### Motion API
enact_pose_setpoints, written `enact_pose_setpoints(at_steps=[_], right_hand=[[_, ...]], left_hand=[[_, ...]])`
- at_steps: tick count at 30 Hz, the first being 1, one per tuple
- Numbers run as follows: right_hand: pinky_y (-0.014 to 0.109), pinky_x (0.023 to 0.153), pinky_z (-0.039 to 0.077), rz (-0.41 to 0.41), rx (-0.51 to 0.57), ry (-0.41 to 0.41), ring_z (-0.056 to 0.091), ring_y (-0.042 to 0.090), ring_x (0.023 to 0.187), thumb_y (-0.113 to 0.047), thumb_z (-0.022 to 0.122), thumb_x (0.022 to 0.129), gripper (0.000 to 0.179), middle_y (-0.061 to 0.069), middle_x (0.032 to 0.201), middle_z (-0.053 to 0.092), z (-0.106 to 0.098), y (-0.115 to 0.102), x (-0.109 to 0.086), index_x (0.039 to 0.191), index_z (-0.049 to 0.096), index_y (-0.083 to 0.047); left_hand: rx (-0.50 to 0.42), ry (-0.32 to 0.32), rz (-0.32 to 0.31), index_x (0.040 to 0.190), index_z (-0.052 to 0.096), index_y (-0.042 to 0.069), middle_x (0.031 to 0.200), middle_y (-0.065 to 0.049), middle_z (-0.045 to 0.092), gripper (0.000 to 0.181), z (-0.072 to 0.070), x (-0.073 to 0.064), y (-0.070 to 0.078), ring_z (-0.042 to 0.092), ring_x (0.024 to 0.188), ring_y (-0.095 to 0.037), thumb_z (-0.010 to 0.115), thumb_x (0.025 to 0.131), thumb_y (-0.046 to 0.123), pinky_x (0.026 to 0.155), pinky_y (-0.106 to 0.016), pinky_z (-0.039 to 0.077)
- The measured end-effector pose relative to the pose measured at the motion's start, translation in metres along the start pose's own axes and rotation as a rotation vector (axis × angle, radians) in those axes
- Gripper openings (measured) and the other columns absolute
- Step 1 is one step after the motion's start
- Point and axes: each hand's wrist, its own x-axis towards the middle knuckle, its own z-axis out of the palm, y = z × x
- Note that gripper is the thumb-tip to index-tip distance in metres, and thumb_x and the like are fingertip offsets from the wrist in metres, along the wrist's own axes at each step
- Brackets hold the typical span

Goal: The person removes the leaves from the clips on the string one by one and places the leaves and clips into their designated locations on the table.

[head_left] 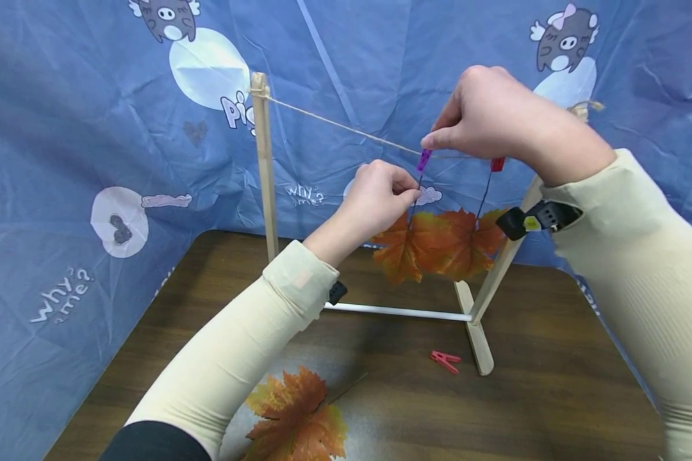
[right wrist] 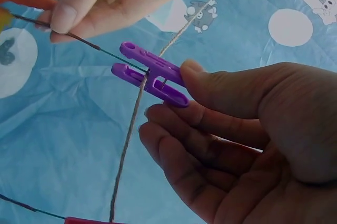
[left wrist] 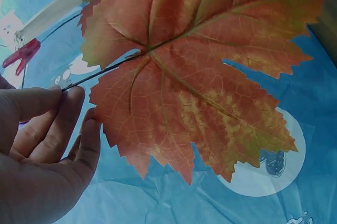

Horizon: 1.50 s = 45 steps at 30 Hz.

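Observation:
My left hand (head_left: 380, 195) pinches the thin dark stem of an orange maple leaf (left wrist: 200, 71) between thumb and fingertips. The leaf hangs below that hand. With thumb and fingers, my right hand (right wrist: 253, 124) holds the handle end of a purple clothespin (right wrist: 152, 74). The clothespin sits across the twine (right wrist: 126, 150), and the stem's tip reaches into it. Just to the right, a red clothespin (head_left: 498, 164) on the twine bears another orange leaf (head_left: 467, 250), partly overlapping the first.
A wooden post (head_left: 265, 166) holds the twine at left; another post (head_left: 504, 262) stands at right, with a white rod (head_left: 398, 312) low between them. On the table lie a pink-red clothespin (head_left: 445, 360) and another leaf (head_left: 296, 419). A patterned blue cloth (head_left: 346, 64) hangs behind.

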Motion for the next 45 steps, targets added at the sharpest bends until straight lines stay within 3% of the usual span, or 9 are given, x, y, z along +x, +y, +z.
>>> enact_pose_setpoints(at_steps=[11, 19, 25, 29, 35, 40, 45], right_hand=[[0.036, 0.046, 0.053, 0.053, 0.086, 0.039, 0.064, 0.025, 0.047, -0.037, 0.072, 0.096, 0.038, 0.02, 0.103, 0.073, -0.009, 0.0, -0.008, 0.11, 0.079, -0.003], [0.032, 0.058, 0.049, 0.046, 0.035, 0.118, 0.063, 0.026, 0.081, -0.037, 0.07, 0.098, 0.039, 0.016, 0.097, 0.075, -0.015, 0.004, -0.015, 0.11, 0.079, -0.001], [0.031, 0.057, 0.046, 0.098, 0.098, 0.139, 0.059, 0.027, 0.078, -0.046, 0.071, 0.094, 0.047, 0.015, 0.097, 0.075, -0.02, 0.005, -0.026, 0.113, 0.078, -0.004], [0.028, 0.06, 0.047, 0.129, 0.174, 0.164, 0.061, 0.028, 0.082, -0.051, 0.071, 0.093, 0.052, 0.016, 0.101, 0.074, -0.021, 0.004, -0.036, 0.116, 0.077, -0.005], [0.032, 0.057, 0.04, 0.166, 0.273, 0.203, 0.054, 0.025, 0.083, -0.055, 0.073, 0.089, 0.052, 0.01, 0.093, 0.075, -0.02, 0.005, -0.052, 0.115, 0.079, -0.01], [0.035, 0.06, 0.037, 0.136, 0.313, 0.247, 0.059, 0.023, 0.079, -0.052, 0.073, 0.09, 0.048, 0.008, 0.08, 0.074, -0.014, 0.005, -0.066, 0.113, 0.079, -0.01], [0.029, 0.057, 0.04, 0.106, 0.332, 0.269, 0.059, 0.021, 0.076, -0.048, 0.076, 0.09, 0.043, 0.007, 0.085, 0.075, -0.006, 0.005, -0.081, 0.11, 0.079, -0.009]], left_hand=[[-0.012, 0.006, 0.019, 0.092, 0.081, 0.006, 0.08, 0.002, 0.073, 0.01, 0.003, -0.01, -0.005, 0.06, 0.071, -0.011, 0.072, 0.094, 0.01, 0.066, -0.025, 0.047], [-0.004, 0.042, 0.114, 0.076, 0.076, 0.006, 0.072, 0.002, 0.065, 0.015, 0.002, -0.022, -0.017, 0.054, 0.07, -0.013, 0.074, 0.091, 0.005, 0.07, -0.028, 0.044], [-0.046, 0.065, 0.051, 0.084, 0.079, 0.007, 0.075, 0.005, 0.069, 0.009, -0.004, -0.035, -0.017, 0.058, 0.07, -0.011, 0.074, 0.092, 0.006, 0.068, -0.027, 0.047], [-0.049, 0.074, 0.058, 0.085, 0.079, 0.007, 0.076, 0.005, 0.07, 0.008, -0.008, -0.041, -0.015, 0.058, 0.07, -0.012, 0.073, 0.092, 0.007, 0.069, -0.028, 0.047], [-0.073, 0.075, 0.047, 0.086, 0.079, 0.006, 0.077, 0.004, 0.071, 0.008, -0.012, -0.052, -0.016, 0.06, 0.072, -0.012, 0.073, 0.092, 0.007, 0.07, -0.029, 0.049], [-0.076, 0.064, 0.041, 0.088, 0.079, 0.006, 0.078, 0.003, 0.072, 0.007, -0.015, -0.062, -0.019, 0.062, 0.071, -0.011, 0.073, 0.092, 0.007, 0.07, -0.03, 0.049], [-0.083, 0.061, 0.032, 0.089, 0.079, 0.006, 0.081, 0.003, 0.073, 0.006, -0.019, -0.072, -0.021, 0.065, 0.073, -0.011, 0.074, 0.092, 0.007, 0.071, -0.029, 0.051]])
